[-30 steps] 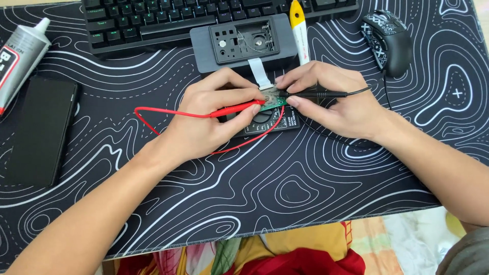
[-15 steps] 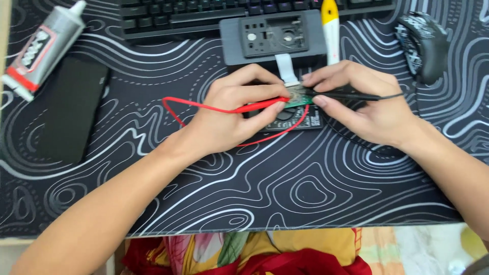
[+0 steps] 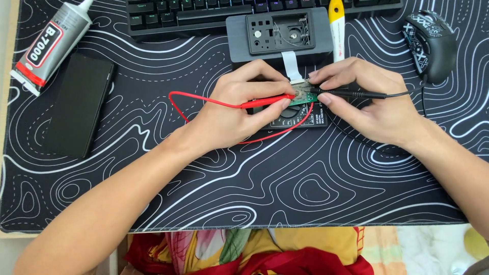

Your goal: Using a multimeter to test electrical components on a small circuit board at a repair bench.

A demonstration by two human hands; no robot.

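Note:
My left hand (image 3: 237,109) grips a red test probe (image 3: 267,101) whose red lead (image 3: 204,102) loops off to the left. A black test probe (image 3: 351,93) sits in my right hand (image 3: 374,104), its black wire running right. Both probe tips meet on a small green circuit board (image 3: 304,92) held between my fingers. The board lies over a black multimeter (image 3: 300,118), mostly hidden by my hands. Just beyond them is an opened grey device shell (image 3: 280,33), joined to the board by a white ribbon cable (image 3: 292,66).
A black keyboard (image 3: 204,12) lies along the far edge and a black mouse (image 3: 432,43) at the far right. A yellow-handled tool (image 3: 336,23) rests beside the shell. A glue tube (image 3: 51,46) and a black phone (image 3: 79,104) lie at the left on the patterned desk mat (image 3: 305,188).
The view has shifted, so everything sits further right and lower in frame. Both hands keep the probes on the board in the same pose.

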